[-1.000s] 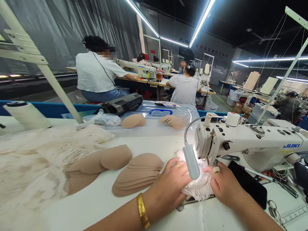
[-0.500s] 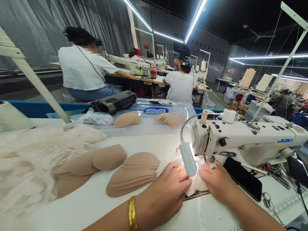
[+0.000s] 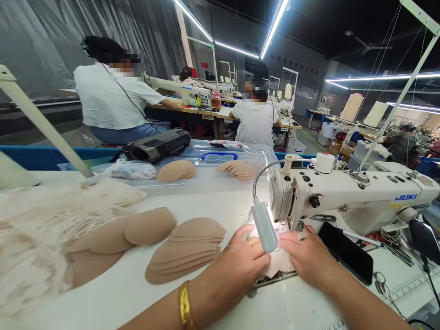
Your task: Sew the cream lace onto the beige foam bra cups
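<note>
A small pale pink-white piece of fabric [image 3: 280,263] lies on the bed of a white sewing machine [image 3: 360,197], under its head. My left hand [image 3: 239,266], with a ring and a gold bracelet, bends its fingers over the fabric's left side. On the right, my right hand [image 3: 309,256] grips the same fabric with fingers close together, beside the presser area. A grey lamp [image 3: 264,227] on a bendable neck lights the spot and hides the needle and part of the fabric. Fingertips of both hands are partly covered.
Beige oval pads [image 3: 185,252] lie stacked left of my hands, near cream lace [image 3: 30,247]. A black phone [image 3: 345,252], scissors and tweezers lie at right. Behind stands a clear plastic box [image 3: 206,183] bearing more pads. Other people sit at machines beyond.
Both hands have shifted slightly on the fabric; my right fingers now reach further left, nearer the lamp. The fabric has turned or moved a little. The whole view has shifted slightly.
</note>
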### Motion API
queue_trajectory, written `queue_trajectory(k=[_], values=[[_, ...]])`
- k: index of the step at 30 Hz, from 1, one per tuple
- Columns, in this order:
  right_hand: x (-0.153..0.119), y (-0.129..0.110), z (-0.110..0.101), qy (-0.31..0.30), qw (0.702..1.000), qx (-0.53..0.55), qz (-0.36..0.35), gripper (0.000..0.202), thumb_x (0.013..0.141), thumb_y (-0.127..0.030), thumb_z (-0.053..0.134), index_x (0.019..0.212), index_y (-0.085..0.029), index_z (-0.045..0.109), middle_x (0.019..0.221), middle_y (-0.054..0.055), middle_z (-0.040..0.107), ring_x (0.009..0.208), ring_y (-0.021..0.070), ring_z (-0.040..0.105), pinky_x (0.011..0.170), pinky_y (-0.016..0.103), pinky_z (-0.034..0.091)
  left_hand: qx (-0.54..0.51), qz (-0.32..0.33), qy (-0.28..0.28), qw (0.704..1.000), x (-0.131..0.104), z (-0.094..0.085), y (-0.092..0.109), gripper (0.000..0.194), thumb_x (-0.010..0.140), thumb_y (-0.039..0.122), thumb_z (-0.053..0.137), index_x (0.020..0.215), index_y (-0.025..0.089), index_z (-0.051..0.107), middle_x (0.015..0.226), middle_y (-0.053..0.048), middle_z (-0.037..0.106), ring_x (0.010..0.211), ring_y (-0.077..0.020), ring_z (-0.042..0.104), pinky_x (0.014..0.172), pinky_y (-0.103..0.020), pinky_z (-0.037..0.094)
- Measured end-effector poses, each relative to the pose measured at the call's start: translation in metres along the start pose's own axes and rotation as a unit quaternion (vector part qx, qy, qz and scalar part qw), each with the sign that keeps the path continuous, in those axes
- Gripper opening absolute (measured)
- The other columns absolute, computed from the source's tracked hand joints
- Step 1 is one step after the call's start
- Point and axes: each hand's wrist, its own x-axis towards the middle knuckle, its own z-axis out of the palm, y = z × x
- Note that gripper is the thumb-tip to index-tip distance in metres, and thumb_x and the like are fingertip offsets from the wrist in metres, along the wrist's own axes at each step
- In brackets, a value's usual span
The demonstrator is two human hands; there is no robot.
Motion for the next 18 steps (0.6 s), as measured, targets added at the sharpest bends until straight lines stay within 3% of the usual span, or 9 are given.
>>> queue_trajectory(k=[9,13,18], values=[[0.004,-0.001,-0.002,-0.018,0.999,0.008,0.042,0.059,0.077,0.003,0.059,0.129,-0.023,0.071,0.124,0.005,0.078,0.093,0.0257,0.056,0.086,0.037,0.045,0.043,-0.007,0.009,0.999,-0.005,0.008,-0.005,0.032,0.091,-0.006,0.04,0.076,0.02,0.05,0.08,0.002,0.07,0.073,-0.0176,0.06,0.099,-0.052,0.04],[0.006,-0.003,-0.004,-0.024,0.998,0.025,0.052,0.061,0.077,0.004,0.057,0.129,-0.024,0.071,0.131,0.005,0.075,0.101,0.0263,0.058,0.087,0.036,0.048,0.057,-0.004,0.024,0.998,-0.005,0.01,-0.005,0.029,0.09,-0.004,0.045,0.076,0.02,0.054,0.079,0.001,0.071,0.074,-0.0192,0.064,0.098,-0.054,0.045],[0.005,-0.003,-0.004,-0.014,0.999,0.015,0.05,0.059,0.076,0.003,0.055,0.127,-0.023,0.071,0.126,0.006,0.076,0.095,0.0262,0.058,0.082,0.036,0.05,0.065,-0.007,0.034,0.997,-0.005,0.013,-0.005,0.026,0.092,-0.001,0.052,0.079,0.021,0.057,0.08,0.001,0.074,0.075,-0.019,0.066,0.102,-0.055,0.046]])
